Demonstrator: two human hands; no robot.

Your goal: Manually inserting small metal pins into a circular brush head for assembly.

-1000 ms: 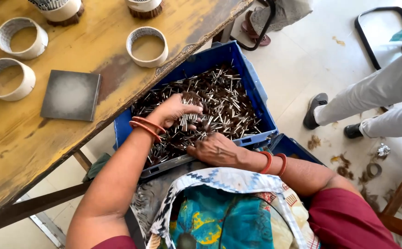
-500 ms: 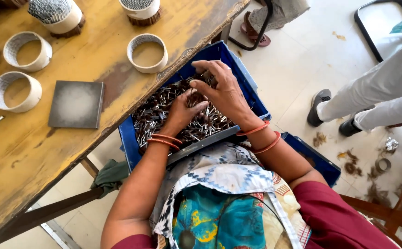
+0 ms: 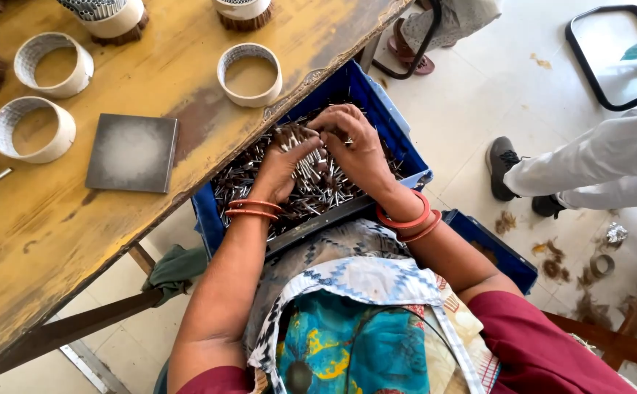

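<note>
A blue plastic crate rests on my lap under the table edge, full of small dark sticks with pale tips. My left hand holds a bunch of these sticks upright, tips fanned at the top. My right hand closes over the same bunch from the right, fingers pinching its top. Both wrists wear orange bangles.
A worn yellow wooden table carries a dark square plate, several empty white rings and brush-filled rings. A second blue crate sits at my right. Another person's white-trousered legs and dark shoe are on the tiled floor.
Both hands rose from the crate's near side to its far part. The right hand joined the left on a gathered bunch of sticks, which now stands upright.
</note>
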